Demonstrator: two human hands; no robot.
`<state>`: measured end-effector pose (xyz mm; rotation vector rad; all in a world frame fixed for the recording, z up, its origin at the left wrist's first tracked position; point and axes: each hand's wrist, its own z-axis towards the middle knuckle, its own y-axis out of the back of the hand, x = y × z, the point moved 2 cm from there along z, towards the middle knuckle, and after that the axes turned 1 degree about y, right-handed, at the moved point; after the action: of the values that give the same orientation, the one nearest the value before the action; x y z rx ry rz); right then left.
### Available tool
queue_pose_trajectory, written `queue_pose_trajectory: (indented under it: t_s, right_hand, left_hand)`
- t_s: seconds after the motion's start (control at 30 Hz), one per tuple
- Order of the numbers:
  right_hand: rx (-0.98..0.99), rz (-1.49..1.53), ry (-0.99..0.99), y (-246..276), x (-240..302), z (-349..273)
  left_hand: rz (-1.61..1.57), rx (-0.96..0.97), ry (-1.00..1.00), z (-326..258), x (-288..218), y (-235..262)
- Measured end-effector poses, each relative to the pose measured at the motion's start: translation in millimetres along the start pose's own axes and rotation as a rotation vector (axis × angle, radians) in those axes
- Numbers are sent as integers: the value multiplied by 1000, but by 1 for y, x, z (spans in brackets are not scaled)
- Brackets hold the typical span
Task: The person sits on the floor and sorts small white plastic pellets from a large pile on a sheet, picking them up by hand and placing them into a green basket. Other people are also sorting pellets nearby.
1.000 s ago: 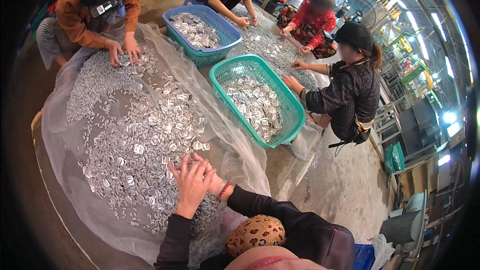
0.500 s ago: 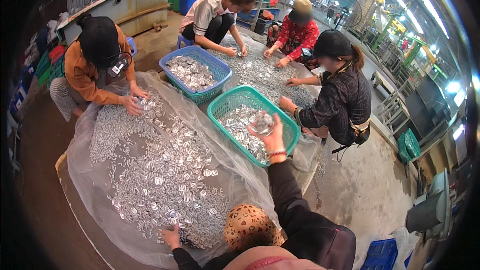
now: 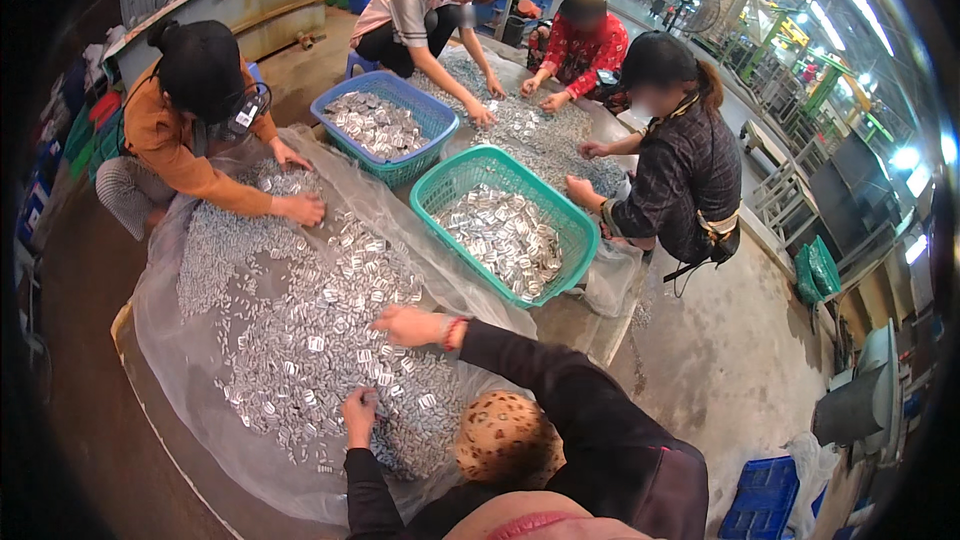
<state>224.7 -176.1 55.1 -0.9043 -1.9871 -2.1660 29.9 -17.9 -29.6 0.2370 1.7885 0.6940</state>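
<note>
Small grey metal pieces (image 3: 300, 340) lie in a wide pile on a sheet of translucent mesh (image 3: 170, 380). Flat, shiny buckle-like metal pieces (image 3: 384, 377) are scattered among them. My left hand (image 3: 358, 418) is at the near part of the pile, fingers curled in; anything they hold is too small to make out. Just above the pile, farther off and to the right, is my right hand (image 3: 410, 325), with a red bracelet at the wrist. Its fingers are loosely bent and apart, and nothing shows in them. A green basket (image 3: 440, 175) beyond it contains many buckle-like pieces.
A blue basket (image 3: 330, 125) of similar pieces stands beside the green one. A person in orange (image 3: 190, 155) works at the pile's far left. Three other people crouch around a second pile (image 3: 545, 130). A leopard-spotted round thing (image 3: 505, 440) is close to my body.
My right hand has moved left from above the green basket to the pile; the handful of metal pieces it held is gone from it. My left hand has shifted slightly farther into the pile.
</note>
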Motion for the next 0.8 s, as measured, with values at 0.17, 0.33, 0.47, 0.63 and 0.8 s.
queue_pose_trajectory:
  t_s: [0.17,0.33,0.47,0.63,0.8]
  right_hand:
    - [309,-387,69,-56,34,47]
    - [350,-116,21,-140,65,36]
    - [207,-239,255,-133,51,-19]
    - [283,398,13,-101,51,11]
    - [319,1122,-381,-47,43,9]
  left_hand:
    - [-400,-86,87,4,16,23]
    - [-238,-115,102,-6,56,31]
    - [-516,-82,111,-12,-19,40]
    - [-1300,-167,226,-32,22,64]
    - [-1179,-93,255,-48,17,74]
